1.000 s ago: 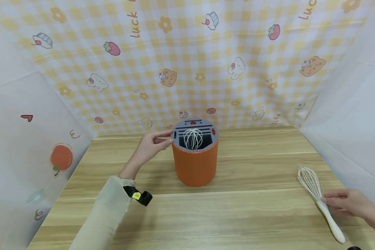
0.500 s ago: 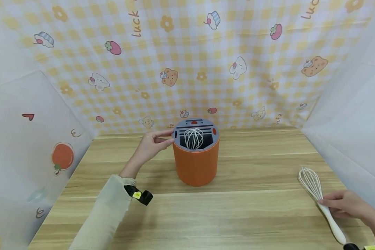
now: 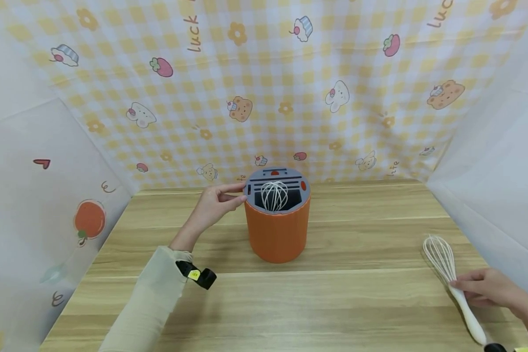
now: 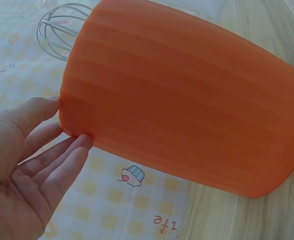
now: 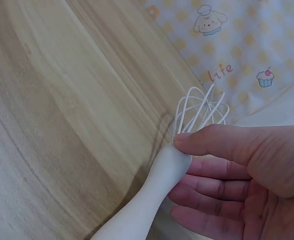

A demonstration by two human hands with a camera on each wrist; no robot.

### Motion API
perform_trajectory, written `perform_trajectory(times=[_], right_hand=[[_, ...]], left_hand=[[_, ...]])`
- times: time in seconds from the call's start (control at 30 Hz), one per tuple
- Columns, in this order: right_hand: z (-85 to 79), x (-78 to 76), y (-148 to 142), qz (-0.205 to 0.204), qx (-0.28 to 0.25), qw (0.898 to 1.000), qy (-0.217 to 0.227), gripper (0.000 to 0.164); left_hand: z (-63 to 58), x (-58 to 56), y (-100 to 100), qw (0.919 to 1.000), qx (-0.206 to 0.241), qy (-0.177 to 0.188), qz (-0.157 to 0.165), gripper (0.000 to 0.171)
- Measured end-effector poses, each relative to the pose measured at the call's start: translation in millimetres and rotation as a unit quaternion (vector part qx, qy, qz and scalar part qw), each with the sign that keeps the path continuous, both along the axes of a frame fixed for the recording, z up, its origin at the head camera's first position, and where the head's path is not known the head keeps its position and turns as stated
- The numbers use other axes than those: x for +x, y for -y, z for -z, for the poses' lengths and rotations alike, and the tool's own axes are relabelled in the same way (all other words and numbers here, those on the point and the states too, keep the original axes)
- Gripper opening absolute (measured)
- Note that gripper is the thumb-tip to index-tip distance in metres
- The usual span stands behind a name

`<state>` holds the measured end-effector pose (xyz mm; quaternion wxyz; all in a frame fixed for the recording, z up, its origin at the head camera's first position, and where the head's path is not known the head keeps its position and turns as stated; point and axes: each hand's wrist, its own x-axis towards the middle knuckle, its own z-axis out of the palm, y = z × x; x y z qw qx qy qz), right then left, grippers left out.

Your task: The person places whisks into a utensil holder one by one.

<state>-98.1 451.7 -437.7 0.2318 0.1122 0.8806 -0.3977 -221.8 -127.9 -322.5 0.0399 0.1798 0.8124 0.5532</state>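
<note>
Left of centre in the head view, my left hand (image 3: 215,205) touches the upper left rim of an orange utensil holder (image 3: 278,234) with its fingertips and thumb. The holder stands upright with a grey slotted top. A white wire whisk head (image 3: 275,196) pokes out of its large front opening; the rest of that whisk is hidden inside. At the far right, my right hand (image 3: 488,288) pinches a second white whisk (image 3: 466,310) at the neck. Its wires point away and its handle toward me. In the right wrist view the thumb lies over the top of the handle (image 5: 159,180).
A wood-grain tabletop (image 3: 325,303) spreads under everything. Behind the holder hangs a yellow checked cloth (image 3: 286,73). White sheets bound the left (image 3: 22,195) and right (image 3: 501,171) sides, the right one close to my right hand.
My right thumb has come onto the neck of the whisk, which it only hovered beside or lightly touched earlier. My left hand and the holder keep their place; the head view shifted slightly.
</note>
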Motion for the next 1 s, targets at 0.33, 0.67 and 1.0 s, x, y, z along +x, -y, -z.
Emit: perform_trajectory(times=[0.33, 0.67, 1.0], right_hand=[[-10.2, -4.9, 4, 0.002, -0.005, 1.0, -0.008, 0.057], [-31.9, -11.9, 16, -0.004, 0.013, 0.997, -0.07, 0.062], [-51.0, -22.3, 34, -0.005, 0.022, 0.992, -0.121, 0.061]], left_hand=[[12.0, -9.2, 4, 0.9999, 0.001, -0.011, -0.004, 0.042], [11.7, -9.7, 3, 1.0, -0.002, -0.001, -0.006, 0.042], [13.2, -10.6, 4, 1.0, -0.003, -0.001, -0.009, 0.042]])
